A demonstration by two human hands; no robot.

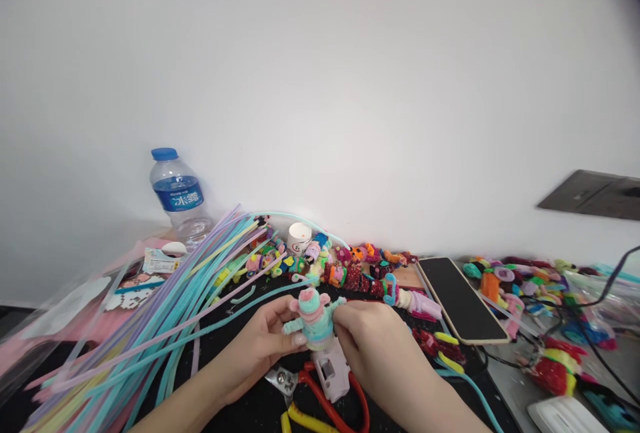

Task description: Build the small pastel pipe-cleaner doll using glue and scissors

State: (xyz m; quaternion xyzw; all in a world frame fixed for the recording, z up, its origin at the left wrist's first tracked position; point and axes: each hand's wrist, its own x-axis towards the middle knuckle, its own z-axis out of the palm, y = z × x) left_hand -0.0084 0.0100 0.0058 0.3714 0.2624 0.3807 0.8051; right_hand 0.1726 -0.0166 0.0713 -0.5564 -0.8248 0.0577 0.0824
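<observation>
Between my hands is a small pipe-cleaner doll (316,323), mint green with a pink band around its head and pink round ears. My left hand (267,336) grips the doll's body from the left, thumb in front. On the other side, the curled fingers of my right hand (370,330) pinch the doll's raised arm; the fingertips are partly hidden. Directly below the doll lies a small pale device (333,373), its kind unclear. Red-handled cutters (320,390) with a metal head lie under it.
Long pastel pipe cleaners (200,300) spread across the left side. Behind stand a water bottle (179,193) and a paper cup (299,238). Colourful pipe-cleaner figures (355,276) line the wall. A phone (463,300), cables (585,300) and more figures (555,366) lie on the right.
</observation>
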